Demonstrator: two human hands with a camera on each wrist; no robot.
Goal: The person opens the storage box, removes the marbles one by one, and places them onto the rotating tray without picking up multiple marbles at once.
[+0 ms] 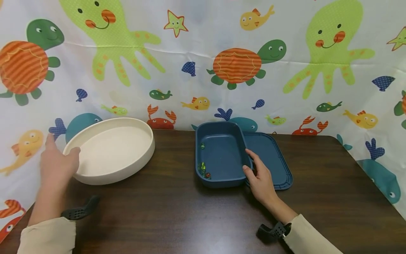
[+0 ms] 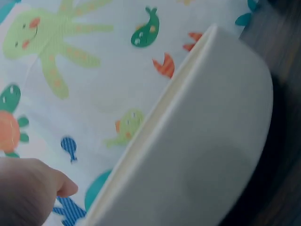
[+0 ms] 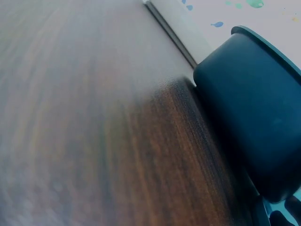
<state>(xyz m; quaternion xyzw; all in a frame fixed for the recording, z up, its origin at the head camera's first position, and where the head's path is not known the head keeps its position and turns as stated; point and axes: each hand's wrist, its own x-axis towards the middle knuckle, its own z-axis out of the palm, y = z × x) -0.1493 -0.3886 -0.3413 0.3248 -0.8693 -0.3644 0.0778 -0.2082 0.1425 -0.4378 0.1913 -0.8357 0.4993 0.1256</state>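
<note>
To the left, my left hand [image 1: 58, 160] is spread at the side of a round cream dish [image 1: 115, 148], with the thumb overlapping its rim in the head view. In the left wrist view a fingertip [image 2: 66, 186] shows just outside the dish's rim. My right hand [image 1: 261, 180] holds the right wall of a dark blue rectangular container [image 1: 222, 155], thumb and index fingertips at the rim. Several small glass marbles [image 1: 203, 166], green and one brownish, lie along the container's left side. Beneath the right hand is a blue lid [image 1: 266, 158], partly hidden by the container.
A dark wooden table [image 1: 177, 215] carries everything. Behind it hangs a white cloth [image 1: 196, 42] printed with sea animals, close to the backs of the dish and container. Each wrist wears a black strap [image 1: 80, 210].
</note>
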